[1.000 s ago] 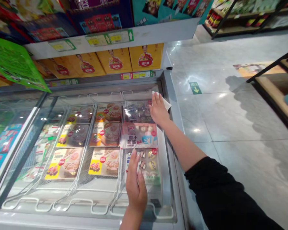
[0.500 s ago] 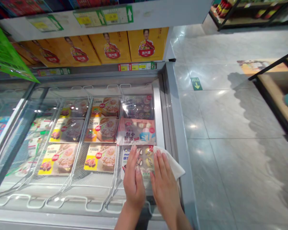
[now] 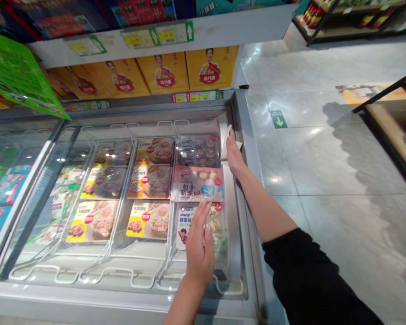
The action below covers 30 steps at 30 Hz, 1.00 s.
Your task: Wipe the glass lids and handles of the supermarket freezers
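My right hand (image 3: 236, 157) is at the far right side of the chest freezer, edge-on, with a white cloth (image 3: 224, 146) under its palm and fingers against the light frame strip of the glass lid. My left hand (image 3: 199, 246) lies with fingers stretched out over the glass, nearest to the lower right food pack (image 3: 186, 224); whether it touches the glass I cannot tell. Beneath the glass, a pink bag (image 3: 198, 184) sits above that pack, and a clear-topped tray of small round items (image 3: 196, 151) lies behind it.
White wire baskets (image 3: 122, 253) inside the freezer hold several boxed foods (image 3: 149, 220). Yellow boxes (image 3: 208, 67) stand on a shelf behind, under a ledge with price tags (image 3: 167, 35). A green hanging sign (image 3: 23, 74) is at left. Tiled floor (image 3: 284, 162) and a display rack (image 3: 389, 131) are at right.
My right hand has moved with the cloth away from me, up along the right side of the lid. My left hand has shifted slightly right. The view has turned a little left.
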Motion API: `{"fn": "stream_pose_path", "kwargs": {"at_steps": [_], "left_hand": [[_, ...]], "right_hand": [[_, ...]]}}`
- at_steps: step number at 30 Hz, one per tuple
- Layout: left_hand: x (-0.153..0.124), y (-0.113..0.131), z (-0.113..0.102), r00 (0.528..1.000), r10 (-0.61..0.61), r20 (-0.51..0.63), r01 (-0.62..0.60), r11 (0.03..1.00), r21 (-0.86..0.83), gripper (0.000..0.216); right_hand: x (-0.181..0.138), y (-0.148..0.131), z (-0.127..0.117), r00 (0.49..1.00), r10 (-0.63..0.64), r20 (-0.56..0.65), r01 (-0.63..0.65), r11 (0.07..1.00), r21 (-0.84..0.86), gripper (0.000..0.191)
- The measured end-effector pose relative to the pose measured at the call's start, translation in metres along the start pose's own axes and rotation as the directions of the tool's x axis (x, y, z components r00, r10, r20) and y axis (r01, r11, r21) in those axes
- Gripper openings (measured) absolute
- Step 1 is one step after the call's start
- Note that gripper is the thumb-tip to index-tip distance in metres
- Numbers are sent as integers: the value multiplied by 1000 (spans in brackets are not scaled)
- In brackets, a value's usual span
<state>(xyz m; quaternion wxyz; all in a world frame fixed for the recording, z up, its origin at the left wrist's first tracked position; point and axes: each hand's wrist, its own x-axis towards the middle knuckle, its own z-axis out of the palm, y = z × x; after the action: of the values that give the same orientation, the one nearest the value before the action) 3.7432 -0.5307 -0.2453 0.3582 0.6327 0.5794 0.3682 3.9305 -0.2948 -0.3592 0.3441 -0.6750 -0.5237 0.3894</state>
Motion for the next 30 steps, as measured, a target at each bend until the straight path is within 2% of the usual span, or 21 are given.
{"fn": "stream_pose_path", "kwargs": {"at_steps": [4,7,10,13,15,17,20,22,24,27,29,30], "left_hand": [[-11,-10,-10,999,13,53,-15,999,37,51],[-22,-17,-20,998,6,68,-11,997,74,51],[-30,-20,-30,995,1,104,-12,993,114,51],[-35,-21,-39,990,25,140,-47,987,156,52],[-38,-21,-44,984,50,173,-81,981,178,53],[-41,-19,-48,976,71,208,-112,975,193,54],[-50,-16,-53,967,72,243,-124,970,210,55],[-58,-16,-55,964,61,259,-119,970,212,55],[-66,-18,-57,967,41,251,-96,973,210,54],[-75,-22,-62,979,9,202,-50,979,198,52],[-77,-21,-69,980,12,200,-54,977,206,52],[-78,-19,-73,978,15,206,-61,974,217,52]], "right_hand": [[-91,-4,-3,993,115,-3,-114,983,142,88],[-180,-14,-6,985,169,28,-171,979,109,80],[-270,-19,-9,987,161,9,-161,985,-59,67],[-341,-21,-10,995,99,8,-93,955,-282,69],[-371,-22,-8,998,68,18,-57,930,-363,74],[-384,-24,-6,997,77,5,-69,920,-385,75],[-369,-26,-5,991,126,-40,-132,933,-334,73],[-334,-24,-6,987,156,-49,-163,952,-260,71],[-279,-19,-7,982,187,-33,-190,963,-193,73],[-170,-12,-9,974,225,-27,-226,959,-169,84],[-96,-12,-12,984,173,-51,-180,966,-187,90],[-62,-13,-13,995,89,-50,-98,974,-203,90]]}}
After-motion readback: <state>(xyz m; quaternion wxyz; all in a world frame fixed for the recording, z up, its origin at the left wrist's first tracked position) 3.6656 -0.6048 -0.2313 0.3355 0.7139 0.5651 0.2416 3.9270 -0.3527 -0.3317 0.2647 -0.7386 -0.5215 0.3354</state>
